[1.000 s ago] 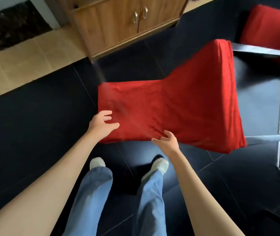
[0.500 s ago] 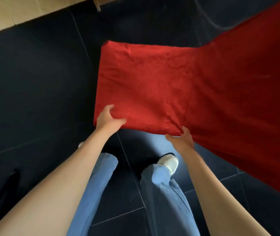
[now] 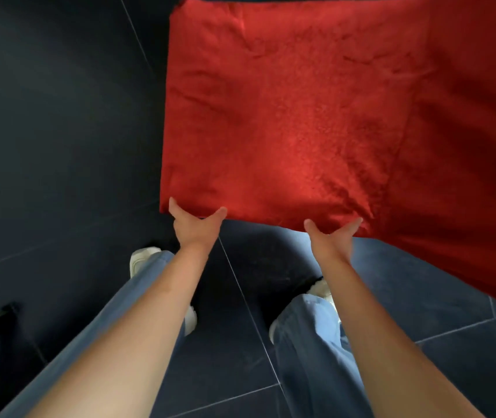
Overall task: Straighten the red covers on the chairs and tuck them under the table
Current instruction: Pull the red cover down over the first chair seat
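Dark floor tiles (image 3: 59,146) lie open left of the red cover (image 3: 286,116). Left hand (image 3: 196,226) and right hand (image 3: 329,239) now grip its near edge, fingers tucked beneath, previously resting higher.

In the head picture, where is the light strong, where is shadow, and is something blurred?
Head view: brightest on the red cover above the right hand; its right side is darker; a shadow lies on the floor beneath; the forearms are soft, and wide-angle stretched.
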